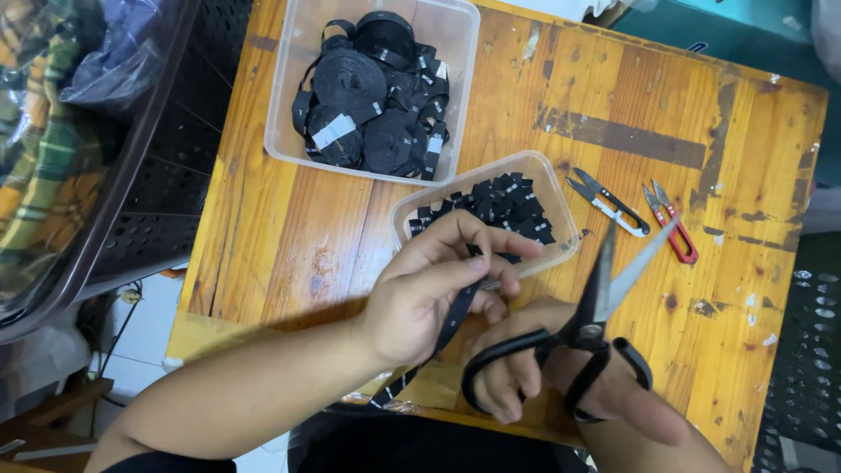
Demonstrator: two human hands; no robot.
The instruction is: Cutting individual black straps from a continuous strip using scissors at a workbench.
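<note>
My left hand (438, 285) pinches a black ribbon strip (455, 317) that hangs down toward my lap, just in front of a small clear tub (561, 188) holding several cut black label pieces (499, 206). My right hand (547, 372) grips large black-handled scissors (591, 311), their blades open and pointing up and to the right, next to the ribbon. Both hands hover over a worn wooden table (289, 236).
A larger clear tub (289, 96) of black ribbon rolls sits at the back. Black thread snips (609, 203) and red thread snips (673, 226) lie to the right of the small tub. A dark perforated crate (166, 149) with bagged plaid fabric (44, 140) stands at left.
</note>
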